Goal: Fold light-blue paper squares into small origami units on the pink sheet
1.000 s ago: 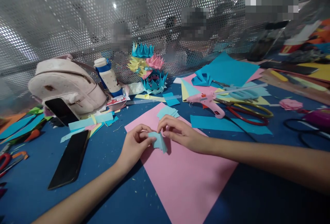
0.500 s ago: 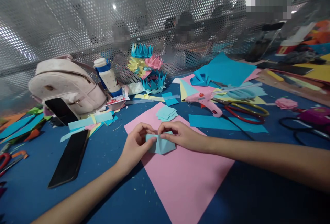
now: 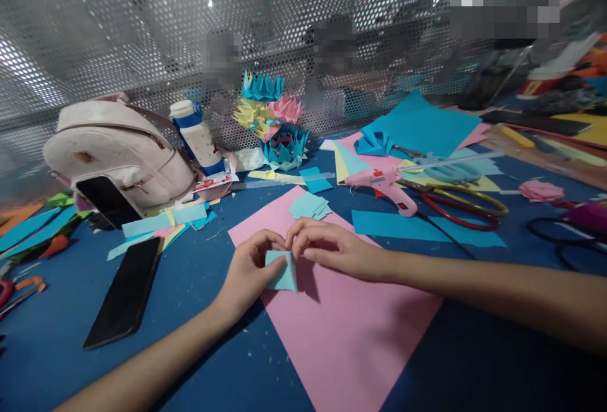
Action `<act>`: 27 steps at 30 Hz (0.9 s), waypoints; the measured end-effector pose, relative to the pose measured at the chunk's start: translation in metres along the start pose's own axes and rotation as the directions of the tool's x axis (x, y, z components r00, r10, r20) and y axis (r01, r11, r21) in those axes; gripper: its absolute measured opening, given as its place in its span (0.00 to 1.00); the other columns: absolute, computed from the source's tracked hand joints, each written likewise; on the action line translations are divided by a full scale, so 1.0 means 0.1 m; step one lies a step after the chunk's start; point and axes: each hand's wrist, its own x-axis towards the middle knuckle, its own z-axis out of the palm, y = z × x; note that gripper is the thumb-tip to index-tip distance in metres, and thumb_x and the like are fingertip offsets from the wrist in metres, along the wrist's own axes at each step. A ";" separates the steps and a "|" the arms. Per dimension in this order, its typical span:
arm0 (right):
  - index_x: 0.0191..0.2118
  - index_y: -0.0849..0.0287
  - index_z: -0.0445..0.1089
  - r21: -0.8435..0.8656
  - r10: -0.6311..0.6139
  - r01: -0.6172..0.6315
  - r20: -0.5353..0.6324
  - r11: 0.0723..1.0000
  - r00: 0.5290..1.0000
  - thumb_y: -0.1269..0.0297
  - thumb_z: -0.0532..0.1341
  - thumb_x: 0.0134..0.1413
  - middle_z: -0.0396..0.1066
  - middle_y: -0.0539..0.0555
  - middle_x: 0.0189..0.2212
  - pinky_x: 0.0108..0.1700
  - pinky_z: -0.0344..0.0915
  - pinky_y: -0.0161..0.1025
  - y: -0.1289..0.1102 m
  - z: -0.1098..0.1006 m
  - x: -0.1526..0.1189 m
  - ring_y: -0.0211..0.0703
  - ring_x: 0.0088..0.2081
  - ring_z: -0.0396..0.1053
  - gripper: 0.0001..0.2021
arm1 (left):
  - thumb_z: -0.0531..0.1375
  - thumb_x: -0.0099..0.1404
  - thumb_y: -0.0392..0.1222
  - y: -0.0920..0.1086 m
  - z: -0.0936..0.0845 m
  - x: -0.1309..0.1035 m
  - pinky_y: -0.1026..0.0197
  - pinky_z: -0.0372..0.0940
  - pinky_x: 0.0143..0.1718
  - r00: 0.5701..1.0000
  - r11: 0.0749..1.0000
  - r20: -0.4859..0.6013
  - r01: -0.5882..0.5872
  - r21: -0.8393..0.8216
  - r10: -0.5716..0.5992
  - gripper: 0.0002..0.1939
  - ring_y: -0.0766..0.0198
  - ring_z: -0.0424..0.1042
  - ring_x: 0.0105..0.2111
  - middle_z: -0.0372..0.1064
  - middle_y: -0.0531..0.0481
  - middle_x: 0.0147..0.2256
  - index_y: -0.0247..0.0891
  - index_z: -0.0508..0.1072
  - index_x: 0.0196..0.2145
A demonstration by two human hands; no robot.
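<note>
A small piece of light blue paper, folded over with a pointed lower right corner, is pinched in my left hand, the thumb across its front. The left fingers behind it are partly hidden. Curved over the paper's far right corner is my right hand; its fingertips are at that edge and its thumb sits apart from the paper. Beneath both hands lies a large pink sheet. Just beyond them a pile of small light blue paper pieces rests on the sheet.
A pink glue gun, scissors with red and yellow handles and a blue paper strip lie to the right. Folded paper flowers stand behind, near a bottle and backpack. A phone lies left.
The light blue paper has gone from spread between both hands to a narrower folded shape in my left hand. My right thumb has come off its front, and the hand has shifted slightly right.
</note>
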 end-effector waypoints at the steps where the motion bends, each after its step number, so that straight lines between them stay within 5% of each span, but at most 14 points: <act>1: 0.36 0.59 0.70 -0.026 0.005 -0.005 -0.006 1.000 1.000 0.63 0.57 0.63 0.66 0.55 0.41 0.49 0.60 0.41 0.00 0.01 0.00 0.42 0.46 0.63 0.07 | 0.61 0.55 0.30 0.00 0.00 0.00 0.65 0.63 0.34 1.000 1.000 -0.004 0.003 -0.010 -0.003 0.06 0.64 0.70 0.33 0.70 0.50 0.31 0.35 0.71 0.33; 7: 0.35 0.59 0.65 -0.017 0.168 -0.169 -0.049 0.986 0.985 0.71 0.63 0.53 0.65 0.48 0.33 0.33 0.60 0.33 0.03 0.05 0.00 0.33 0.29 0.60 0.05 | 0.64 0.55 0.31 0.00 0.03 0.00 0.64 0.63 0.35 0.999 0.999 0.017 0.029 -0.022 -0.029 0.09 0.65 0.70 0.33 0.70 0.50 0.32 0.35 0.70 0.35; 16: 0.29 0.60 0.70 -0.242 0.030 -0.039 -0.041 0.969 0.999 0.63 0.62 0.59 0.61 0.51 0.36 0.45 0.60 0.37 0.12 0.04 0.00 0.39 0.41 0.63 0.09 | 0.62 0.61 0.38 0.01 0.00 -0.01 0.64 0.64 0.34 0.997 0.997 0.068 0.028 -0.066 -0.024 0.09 0.64 0.71 0.33 0.73 0.48 0.34 0.35 0.71 0.40; 20: 0.29 0.60 0.67 -0.325 0.070 -0.099 -0.100 0.941 0.993 0.63 0.61 0.60 0.61 0.51 0.37 0.44 0.60 0.37 0.09 0.06 -0.03 0.39 0.39 0.63 0.10 | 0.58 0.65 0.46 0.03 0.00 -0.03 0.66 0.60 0.27 0.986 0.986 0.136 0.115 -0.122 -0.098 0.18 0.67 0.66 0.25 0.71 0.51 0.27 0.35 0.68 0.50; 24: 0.29 0.60 0.65 -0.366 0.100 -0.143 -0.134 0.919 0.986 0.63 0.61 0.60 0.60 0.51 0.36 0.42 0.60 0.37 0.08 0.07 -0.03 0.39 0.38 0.63 0.10 | 0.67 0.56 0.38 0.03 0.04 -0.06 0.65 0.62 0.29 0.964 0.971 0.222 0.186 -0.152 -0.150 0.35 0.67 0.68 0.27 0.72 0.50 0.30 0.36 0.60 0.59; 27: 0.29 0.59 0.65 -0.375 0.096 -0.137 -0.125 0.917 0.987 0.62 0.60 0.60 0.60 0.51 0.36 0.41 0.60 0.37 0.09 0.07 -0.03 0.38 0.37 0.63 0.10 | 0.66 0.55 0.35 0.03 0.06 -0.07 0.67 0.60 0.27 0.964 0.976 0.208 0.192 -0.105 -0.168 0.38 0.70 0.64 0.24 0.70 0.54 0.27 0.36 0.58 0.61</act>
